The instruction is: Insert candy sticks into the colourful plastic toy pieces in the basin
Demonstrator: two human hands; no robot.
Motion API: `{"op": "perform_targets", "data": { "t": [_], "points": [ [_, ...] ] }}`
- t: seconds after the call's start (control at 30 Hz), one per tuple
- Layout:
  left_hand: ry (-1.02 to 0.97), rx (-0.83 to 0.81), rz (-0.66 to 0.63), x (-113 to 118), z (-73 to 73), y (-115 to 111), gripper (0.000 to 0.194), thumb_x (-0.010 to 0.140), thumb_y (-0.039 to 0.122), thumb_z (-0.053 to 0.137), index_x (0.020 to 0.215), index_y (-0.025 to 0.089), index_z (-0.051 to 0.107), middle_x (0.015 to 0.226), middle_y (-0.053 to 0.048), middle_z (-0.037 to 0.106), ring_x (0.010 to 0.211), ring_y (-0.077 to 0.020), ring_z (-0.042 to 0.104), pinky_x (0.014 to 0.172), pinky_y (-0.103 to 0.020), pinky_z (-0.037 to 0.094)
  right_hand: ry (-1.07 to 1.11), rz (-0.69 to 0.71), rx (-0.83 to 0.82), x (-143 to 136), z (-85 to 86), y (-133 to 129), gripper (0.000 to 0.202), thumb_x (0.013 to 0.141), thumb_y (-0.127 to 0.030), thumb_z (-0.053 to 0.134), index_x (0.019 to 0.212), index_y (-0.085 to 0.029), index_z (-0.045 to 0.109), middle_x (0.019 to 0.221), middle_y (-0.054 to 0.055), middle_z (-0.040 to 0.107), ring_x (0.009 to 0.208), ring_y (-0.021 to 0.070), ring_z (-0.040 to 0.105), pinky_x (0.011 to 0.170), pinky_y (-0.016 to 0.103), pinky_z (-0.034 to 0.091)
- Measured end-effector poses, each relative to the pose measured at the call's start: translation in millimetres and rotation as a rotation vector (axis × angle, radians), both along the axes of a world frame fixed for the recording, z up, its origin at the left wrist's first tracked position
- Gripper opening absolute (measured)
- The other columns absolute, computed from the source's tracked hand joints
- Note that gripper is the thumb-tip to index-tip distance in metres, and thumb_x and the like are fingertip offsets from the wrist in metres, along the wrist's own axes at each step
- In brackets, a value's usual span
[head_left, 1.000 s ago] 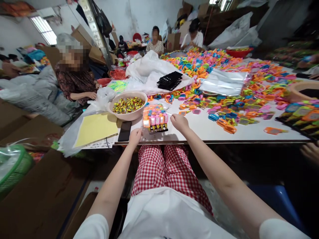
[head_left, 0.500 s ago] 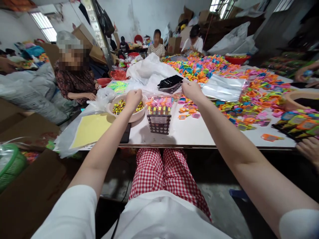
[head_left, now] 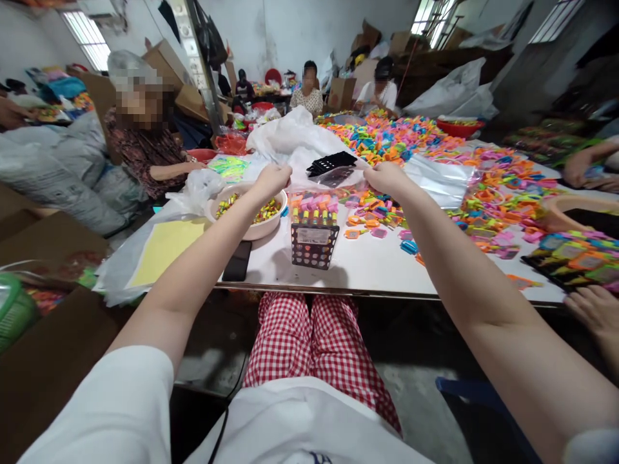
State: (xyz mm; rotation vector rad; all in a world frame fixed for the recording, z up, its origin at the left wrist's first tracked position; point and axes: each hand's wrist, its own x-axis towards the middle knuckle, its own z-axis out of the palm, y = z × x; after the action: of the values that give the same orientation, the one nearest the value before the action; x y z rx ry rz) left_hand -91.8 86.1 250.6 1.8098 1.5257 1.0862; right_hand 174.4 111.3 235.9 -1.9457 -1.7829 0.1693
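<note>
My left hand [head_left: 275, 178] is closed on the left top corner of a clear plastic bag. The right top corner of the same bag is pinched in my right hand [head_left: 384, 177]. Inside the bag, a black dotted tray [head_left: 314, 246] stands upright, with a row of yellow-capped, pink and orange pieces [head_left: 314, 209] above it. Its lower end hangs over or rests near the table's front; which one I cannot tell. Behind the bag lies a stack of black cards [head_left: 333, 164].
A bowl of small yellow pieces [head_left: 264, 216], a phone [head_left: 236, 261] and a yellow sheet [head_left: 167, 252] are at the left. Colourful plastic pieces [head_left: 387, 138] cover the table's back and right. A person sits at the left; another person's hand [head_left: 592, 309] is at the right edge.
My hands have shifted slightly, the left one to the right and down in view. The bagged tray now appears a little lower and further right. The view has also shifted a little.
</note>
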Motion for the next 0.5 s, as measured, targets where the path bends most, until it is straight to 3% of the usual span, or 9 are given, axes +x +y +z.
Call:
{"op": "perform_targets", "data": {
  "t": [0.1,0.2,0.27,0.33,0.43,0.5],
  "points": [
    [0.014,0.001,-0.011,1,0.8,-2,0.035,0.076,0.019,0.04,0.042,0.017,0.041,0.035,0.003,0.032,0.045,-0.0097,0.035,0.051,-0.023,0.026,-0.096,0.028,0.018,6,-3.3,10,0.022,0.077,-0.032,0.051,0.073,-0.015,0.065,0.063,0.01,0.061,0.075,0.0269,0.06,0.072,0.035,0.045],
    [0.03,-0.015,-0.04,-1,1.8,-7,0.034,0.077,0.018,0.04,0.043,0.017,0.041,0.035,0.004,0.032,0.042,-0.0087,0.033,0.05,-0.023,0.026,-0.206,0.09,0.178,9,-2.8,13,0.028,0.071,-0.038,0.059,0.084,-0.015,0.067,0.076,0.012,0.065,0.084,0.029,0.06,0.075,0.038,0.045],
    [0.049,-0.056,-0.068,-3,1.2,-12,0.034,0.078,0.018,0.041,0.044,0.017,0.041,0.035,0.004,0.033,0.04,-0.0083,0.032,0.049,-0.023,0.025,-0.259,0.213,0.341,3,2.0,10,0.038,0.07,-0.04,0.062,0.096,-0.013,0.066,0.092,0.014,0.066,0.092,0.0304,0.058,0.08,0.041,0.045],
    [0.021,-0.112,-0.102,-3,-1.5,-15,0.034,0.079,0.018,0.04,0.045,0.017,0.04,0.034,0.004,0.033,0.037,-0.0081,0.032,0.048,-0.023,0.025,-0.278,0.421,0.419,-13,9.6,5,0.039,0.073,-0.039,0.06,0.103,-0.014,0.065,0.101,0.014,0.065,0.098,0.0298,0.057,0.084,0.042,0.044],
    [-0.152,-0.188,-0.134,-1,-7.9,-16,0.033,0.081,0.018,0.038,0.048,0.018,0.039,0.037,0.004,0.036,0.036,-0.0076,0.035,0.046,-0.022,0.026,-0.271,0.72,0.279,-47,20.8,-3,0.028,0.079,-0.034,0.054,0.098,-0.019,0.069,0.097,0.008,0.068,0.093,0.0245,0.06,0.083,0.037,0.045],
    [-0.271,-0.215,-0.135,1,-12.3,-14,0.033,0.082,0.018,0.037,0.05,0.017,0.04,0.04,0.004,0.038,0.037,-0.0072,0.037,0.047,-0.021,0.028,-0.25,0.786,0.115,-68,27.0,-7,0.024,0.082,-0.032,0.051,0.093,-0.021,0.07,0.089,0.005,0.07,0.085,0.0215,0.062,0.08,0.035,0.046]
  ]
}}
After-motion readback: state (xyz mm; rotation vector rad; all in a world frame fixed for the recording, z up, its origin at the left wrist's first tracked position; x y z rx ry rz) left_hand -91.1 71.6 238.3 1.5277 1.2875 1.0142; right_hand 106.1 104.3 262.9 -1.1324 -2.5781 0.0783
